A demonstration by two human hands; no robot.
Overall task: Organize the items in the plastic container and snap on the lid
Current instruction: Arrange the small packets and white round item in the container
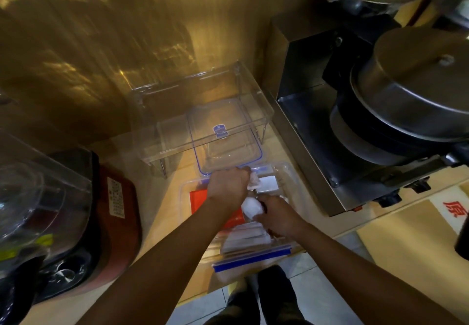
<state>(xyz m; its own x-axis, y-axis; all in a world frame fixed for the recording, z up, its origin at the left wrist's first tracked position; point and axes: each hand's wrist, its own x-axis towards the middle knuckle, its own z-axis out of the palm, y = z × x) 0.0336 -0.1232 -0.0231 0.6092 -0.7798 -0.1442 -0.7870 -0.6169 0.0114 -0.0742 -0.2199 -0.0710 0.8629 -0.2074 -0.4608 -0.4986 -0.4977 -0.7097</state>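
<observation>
Both hands are inside the clear plastic container (284,172), which sits on the wooden counter (175,213) near its front edge. The left hand (228,187) has its fingers curled around something white and crumpled at the far end of the box. The right hand (276,215) is just at 5 o'clock from it. Its fingers are bent down among the things, next to a white lump (250,209), but I cannot tell if they are holding anything.

An orange-red flat pack (200,197) lies at the 9 o'clock side of the box, and pale wrapped packets (246,235) lie at the near end.

To do this step well, I think the tall, lumpy things should be pressed flat and pushed in from the rim. Then the lid can sit down all the way around.

The lid (225,136), clear with a blue edge, lies at 12 o'clock, just past the box, partly under a clear plastic stand (203,91). It may need to slide out first.

A steel machine (380,111) stands close at 2 o'clock. A dark red cooker (119,197) sits at 9 o'clock. Both leave little room for elbows.
</observation>
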